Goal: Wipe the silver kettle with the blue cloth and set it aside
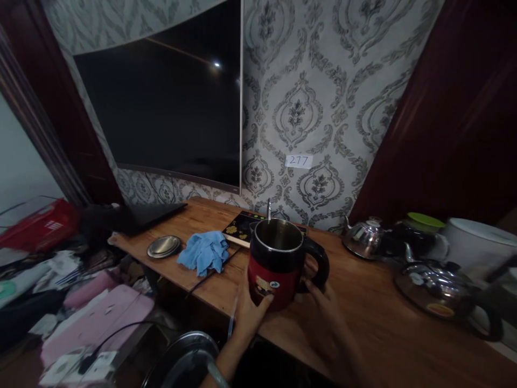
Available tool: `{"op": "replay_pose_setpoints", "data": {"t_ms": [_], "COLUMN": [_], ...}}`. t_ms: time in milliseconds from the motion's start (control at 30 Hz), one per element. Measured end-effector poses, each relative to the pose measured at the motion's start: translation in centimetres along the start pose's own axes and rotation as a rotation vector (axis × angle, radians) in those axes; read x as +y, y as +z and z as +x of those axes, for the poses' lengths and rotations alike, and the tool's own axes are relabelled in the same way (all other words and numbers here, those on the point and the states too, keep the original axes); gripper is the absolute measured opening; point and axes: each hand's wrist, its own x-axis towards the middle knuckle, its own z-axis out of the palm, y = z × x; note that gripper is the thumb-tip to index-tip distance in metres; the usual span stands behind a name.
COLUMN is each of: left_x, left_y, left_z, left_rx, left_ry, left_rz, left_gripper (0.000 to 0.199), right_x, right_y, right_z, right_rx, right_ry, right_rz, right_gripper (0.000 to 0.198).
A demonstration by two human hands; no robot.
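A red and black electric kettle (278, 269) without a lid is upright between my hands, above the near part of the wooden table. My left hand (250, 304) is wrapped around its lower left side, the thumb by a sticker. On the other side, my right hand (319, 293) grips the bottom of the black handle, its fingers partly hidden. Behind the kettle lies a black induction cooker (239, 226), partly covered by it. A crumpled blue cloth (204, 252) rests to the left, beside a round metal lid (163, 246).
Shiny metal teapots (365, 237) and a white container (480, 240) stand on the right of the wooden table (359, 318). A metal basin (181, 361) sits below the front edge. Clothes and a pink object (100, 320) lie at the lower left. A television (169, 97) hangs behind.
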Motion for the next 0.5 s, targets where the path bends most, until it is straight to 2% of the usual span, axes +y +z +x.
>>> {"op": "replay_pose_setpoints", "data": {"t_ms": [200,367,500], "left_x": [-0.6,-1.1,-1.2], "left_y": [0.3,0.5,0.6], "left_z": [-0.7,-1.2,-1.6], "left_rx": [0.050,0.092,0.087], "left_ry": [0.059,0.094,0.088], "left_rz": [0.094,0.188,0.214], "left_gripper": [0.093,0.092,0.093], "right_x": [-0.1,-0.4,-0.6], "right_y": [1.4,1.4,1.7], "right_z": [-2.5,-2.2,-2.1], "right_rx": [0.062,0.040,0.033], "right_ry": [0.061,0.035,0.115], "right_rz": [0.013,-0.030,0.034], "right_gripper": [0.048,0.043,0.045]}}
